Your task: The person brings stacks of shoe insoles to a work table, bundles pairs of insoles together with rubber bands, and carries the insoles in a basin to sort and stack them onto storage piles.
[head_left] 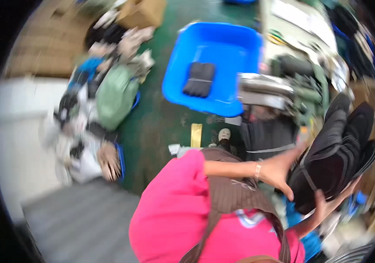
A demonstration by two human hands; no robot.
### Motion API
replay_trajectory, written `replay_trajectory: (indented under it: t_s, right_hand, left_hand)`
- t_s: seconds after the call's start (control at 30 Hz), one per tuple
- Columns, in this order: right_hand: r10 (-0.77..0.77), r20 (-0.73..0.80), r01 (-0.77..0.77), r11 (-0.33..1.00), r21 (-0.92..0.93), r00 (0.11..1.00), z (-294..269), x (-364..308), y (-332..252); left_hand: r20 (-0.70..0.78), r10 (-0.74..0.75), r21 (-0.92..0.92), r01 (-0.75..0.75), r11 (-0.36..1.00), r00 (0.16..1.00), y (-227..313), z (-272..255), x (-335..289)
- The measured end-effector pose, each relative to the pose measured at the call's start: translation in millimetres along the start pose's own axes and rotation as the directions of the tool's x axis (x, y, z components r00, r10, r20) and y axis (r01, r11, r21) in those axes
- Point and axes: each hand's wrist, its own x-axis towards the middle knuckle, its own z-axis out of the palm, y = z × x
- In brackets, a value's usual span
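Note:
A banded bundle of black fabric pieces with rounded ends [327, 162] is at the right, tilted, with its rounded ends pointing up and away. My right hand [327, 206] grips its lower side, thumb by the thin band. My left hand [279, 173] is at the bundle's left side, thumb and fingers spread; whether it touches the bundle is blurred. Just beyond that hand lies another dark banded bundle [268, 133], on the work surface. A smaller dark grey banded bundle [199, 79] rests inside the blue tub [176, 65].
Blurred metal machine parts [266, 87] stand between the tub and the right side. At the left are a green bag [117, 96], heaped cloth items and brown gloves [108, 162]. A cardboard box [141, 13] sits far left, and a grey ridged surface [82, 219] near left.

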Motion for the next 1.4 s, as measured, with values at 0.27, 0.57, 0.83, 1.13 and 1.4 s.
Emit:
replay_trajectory:
  t_s: [0.27,0.57,0.83,1.13,1.4]
  right_hand:
    - [-0.361,0.602,0.199,0.927,0.319,0.712,122,-17,-116]
    - [-0.333,0.801,0.168,0.943,0.288,0.497,196,-51,-104]
    - [0.133,0.456,-0.012,0.966,-0.258,0.880,160,-82,28]
    - [0.476,0.056,-0.433,0.837,-0.335,0.878,150,-76,209]
    - [0.507,0.378,-0.457,0.862,-0.219,0.775,177,-76,236]
  left_hand:
    - [-0.327,-0.556,-0.892,-0.055,0.448,0.764,-16,-90,-191]
    - [-0.899,-0.437,-0.393,-0.393,0.831,-0.024,-29,-218,-375]
    - [-0.962,-0.262,-0.195,-0.475,0.858,-0.079,28,-419,-405]
    - [0.212,-0.823,-0.665,0.695,0.274,0.528,-190,-114,-199]
    - [0.006,-0.894,-0.829,0.503,0.246,0.448,-224,-28,-124]
